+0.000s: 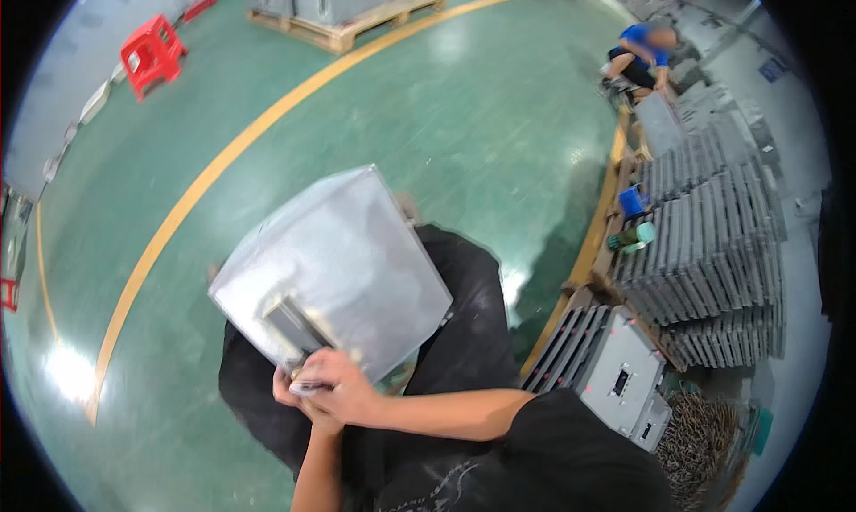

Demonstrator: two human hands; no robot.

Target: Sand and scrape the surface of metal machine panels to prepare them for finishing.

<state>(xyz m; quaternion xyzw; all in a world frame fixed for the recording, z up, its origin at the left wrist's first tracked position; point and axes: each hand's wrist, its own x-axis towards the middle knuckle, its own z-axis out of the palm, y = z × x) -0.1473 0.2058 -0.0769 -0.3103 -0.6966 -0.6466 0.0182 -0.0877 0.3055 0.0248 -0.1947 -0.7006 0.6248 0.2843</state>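
Note:
A light grey metal box (348,253) sits tilted across my knees. On the face toward me is a dark grey rectangular channel or slot (297,323) with a pale, uneven border around it. At its near end my hands meet, both closed. My right hand (343,383) lies over my left hand (287,389), which it partly hides. Between the fingers is a small silvery piece (310,387), too small and covered to name. Which hand grips it more firmly is hidden.
Stacked grey metal panels (704,244) line the right side, with a green bottle (631,237) and blue container (633,202) on them. Nearer are upright panels (615,369) and a heap of brown metal pieces (700,441). A person (646,48) crouches far right. A red stool (153,53) stands far left.

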